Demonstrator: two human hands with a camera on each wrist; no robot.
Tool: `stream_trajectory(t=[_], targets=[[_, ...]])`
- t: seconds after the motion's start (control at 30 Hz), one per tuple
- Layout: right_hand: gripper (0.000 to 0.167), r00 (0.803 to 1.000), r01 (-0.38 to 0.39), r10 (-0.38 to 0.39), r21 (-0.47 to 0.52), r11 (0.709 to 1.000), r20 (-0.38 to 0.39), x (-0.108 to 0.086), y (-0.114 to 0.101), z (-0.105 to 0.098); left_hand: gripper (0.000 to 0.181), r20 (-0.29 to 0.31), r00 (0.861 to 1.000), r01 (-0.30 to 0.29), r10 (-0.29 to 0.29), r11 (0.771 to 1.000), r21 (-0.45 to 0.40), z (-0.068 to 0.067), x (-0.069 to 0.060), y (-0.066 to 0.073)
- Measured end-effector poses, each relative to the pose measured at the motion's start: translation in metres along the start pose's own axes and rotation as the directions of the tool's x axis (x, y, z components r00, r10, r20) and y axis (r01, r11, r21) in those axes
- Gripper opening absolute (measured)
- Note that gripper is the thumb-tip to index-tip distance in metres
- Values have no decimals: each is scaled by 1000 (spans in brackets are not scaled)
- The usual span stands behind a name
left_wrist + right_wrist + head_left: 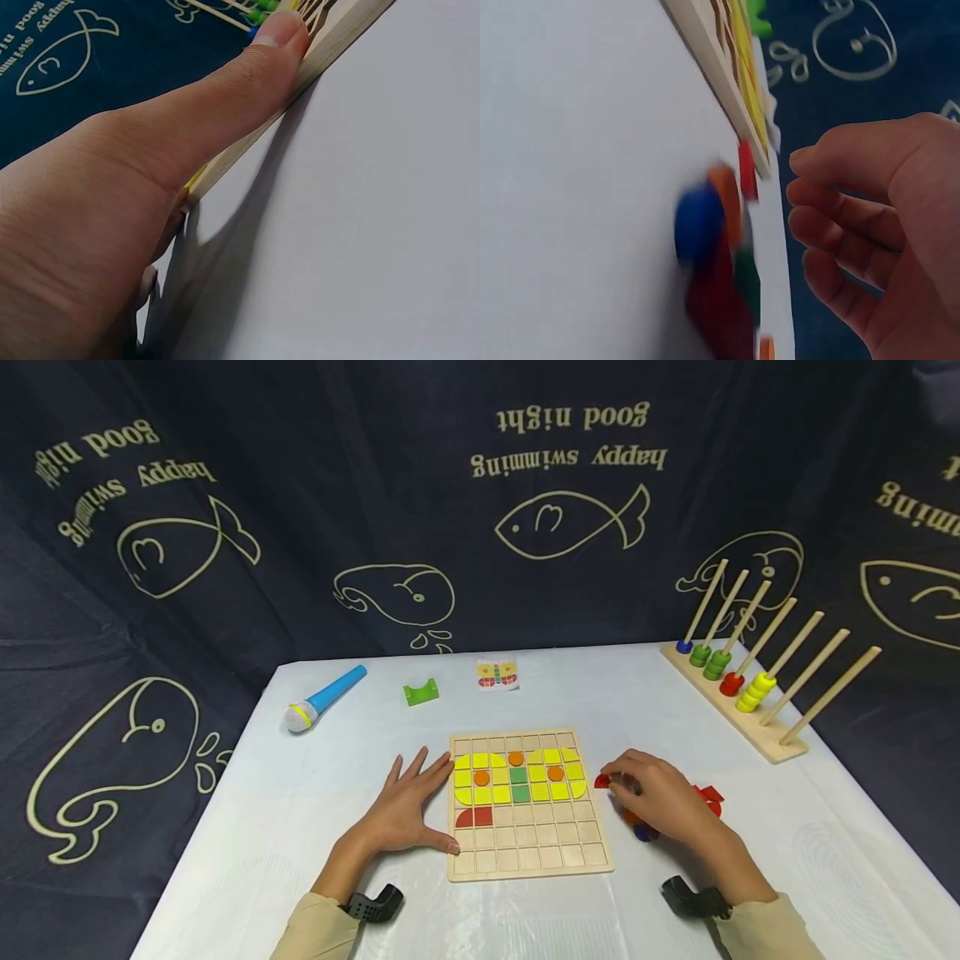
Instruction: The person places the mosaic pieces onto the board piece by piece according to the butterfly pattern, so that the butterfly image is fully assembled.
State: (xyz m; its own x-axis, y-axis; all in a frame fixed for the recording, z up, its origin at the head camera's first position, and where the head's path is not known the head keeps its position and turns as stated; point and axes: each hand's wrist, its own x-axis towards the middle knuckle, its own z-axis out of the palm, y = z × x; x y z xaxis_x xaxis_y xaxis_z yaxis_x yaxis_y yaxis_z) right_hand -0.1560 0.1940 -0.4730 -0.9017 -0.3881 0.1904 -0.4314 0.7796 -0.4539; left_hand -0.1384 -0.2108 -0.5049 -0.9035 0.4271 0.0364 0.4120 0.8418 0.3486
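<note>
A wooden grid board [528, 858] lies on the white table, partly filled with yellow, orange, green and red tiles. My left hand [405, 810] rests along its left edge, fingers spread and the thumb [262, 64] on the lower left part of the frame. To the right of the board, my right hand [660, 793] hovers with loosely bent fingers over a pile of loose pieces. Just by its fingertips is a small red piece [602, 782]; in the right wrist view a gap shows between them. A blue piece [700, 223] and an orange piece [726, 199] are blurred there.
A pattern card [497, 675] and a green curved block [422, 692] lie beyond the board. At the back left is a blue toy microphone [330, 695]. A wooden peg stand [768, 739] with coloured beads stands at the back right, before a dark printed cloth.
</note>
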Motion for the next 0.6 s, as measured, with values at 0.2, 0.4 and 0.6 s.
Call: stream_trajectory(t=[0.2,0.4,0.6], targets=[[24,998,-65,65,17,998,-26,-12,27,-11,129,2,1000,6,-6,1000,2,1,0,-1],[26,994,-109,110,38,993,-28,-22,46,-22,129,-4,1000,-4,4,1000,-2,2,0,-1],[28,994,-105,102,61,993,40,-33,55,-29,129,0,1000,-5,5,1000,-1,1,0,-1]])
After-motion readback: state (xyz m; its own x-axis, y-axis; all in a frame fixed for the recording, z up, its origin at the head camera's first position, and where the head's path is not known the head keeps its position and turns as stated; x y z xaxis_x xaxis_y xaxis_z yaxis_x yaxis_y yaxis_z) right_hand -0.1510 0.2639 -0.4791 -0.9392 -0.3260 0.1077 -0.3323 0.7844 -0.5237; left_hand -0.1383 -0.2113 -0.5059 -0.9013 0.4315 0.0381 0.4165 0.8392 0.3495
